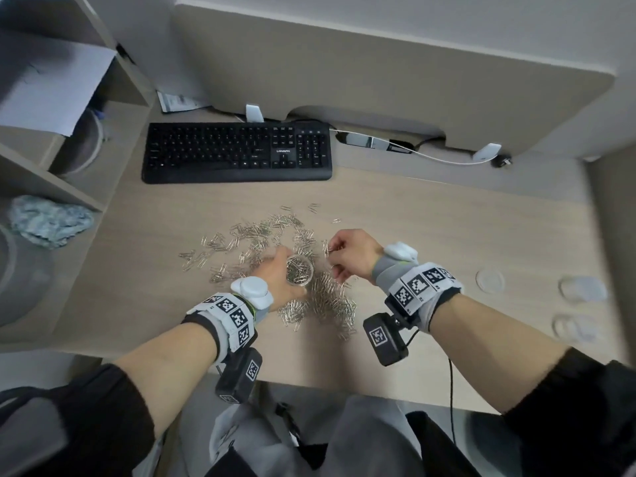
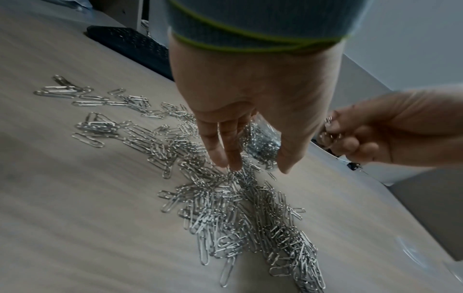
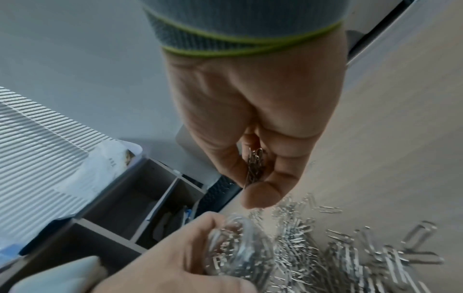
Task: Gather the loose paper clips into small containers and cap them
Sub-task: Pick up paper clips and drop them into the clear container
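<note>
Silver paper clips (image 1: 254, 235) lie scattered in a wide heap on the wooden desk (image 1: 430, 215). My left hand (image 1: 280, 271) grips a small clear round container (image 1: 299, 270), open at the top and partly filled with clips, standing in the middle of the heap. Just to its right my right hand (image 1: 339, 258) pinches a small bunch of clips (image 3: 255, 166) between thumb and curled fingers, above the heap and beside the container's rim. In the left wrist view my left hand (image 2: 255, 158) wraps the container (image 2: 263, 142), with the pile (image 2: 238, 214) below it.
A black keyboard (image 1: 237, 153) lies behind the heap. At the right of the desk sit a clear round lid (image 1: 489, 280) and two more clear round pieces (image 1: 581, 289) (image 1: 573, 327). Shelf compartments (image 1: 51, 139) stand at the left. A white cable (image 1: 433, 156) runs along the back.
</note>
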